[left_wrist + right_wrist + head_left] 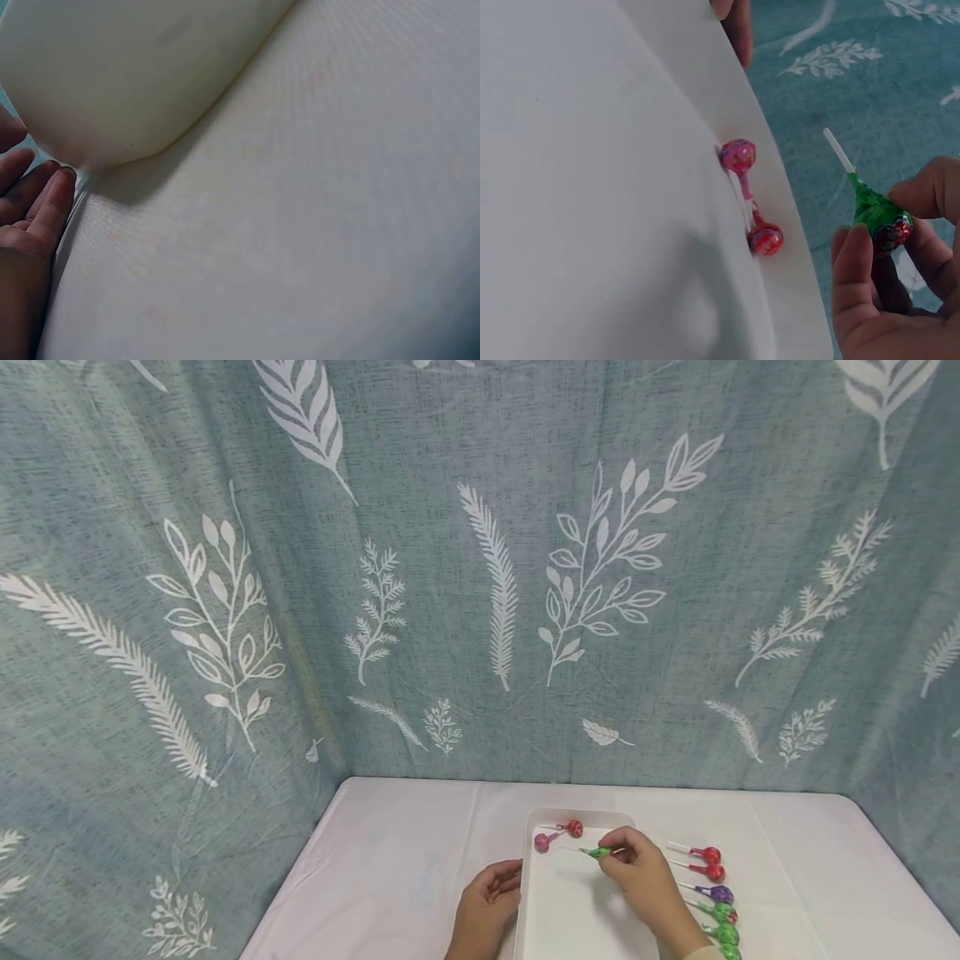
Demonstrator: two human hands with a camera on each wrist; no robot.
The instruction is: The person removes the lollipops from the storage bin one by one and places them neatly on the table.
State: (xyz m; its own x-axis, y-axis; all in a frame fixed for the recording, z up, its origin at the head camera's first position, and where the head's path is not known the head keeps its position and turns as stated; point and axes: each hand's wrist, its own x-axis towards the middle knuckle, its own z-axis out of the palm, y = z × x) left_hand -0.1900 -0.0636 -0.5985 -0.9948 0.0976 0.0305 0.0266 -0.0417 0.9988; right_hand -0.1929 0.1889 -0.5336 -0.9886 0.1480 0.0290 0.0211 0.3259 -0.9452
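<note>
My right hand (637, 870) pinches a green-wrapped lollipop (881, 217) by its candy head, above the white tray (555, 910); its white stick points left in the head view. Inside the tray's far end lie a purple-pink lollipop (542, 842) and a red lollipop (575, 828), their sticks crossing. My left hand (487, 906) is at the tray's left side, fingertips against the outer wall. In the left wrist view the fingers (56, 202) are straight-ish and touch the tray's corner.
Right of the tray, a column of lollipops lies on the white-covered table (810, 877): two red ones (707, 854), a purple one (718, 894) and several green ones (724, 933). A green leaf-patterned curtain (450, 610) hangs behind the table.
</note>
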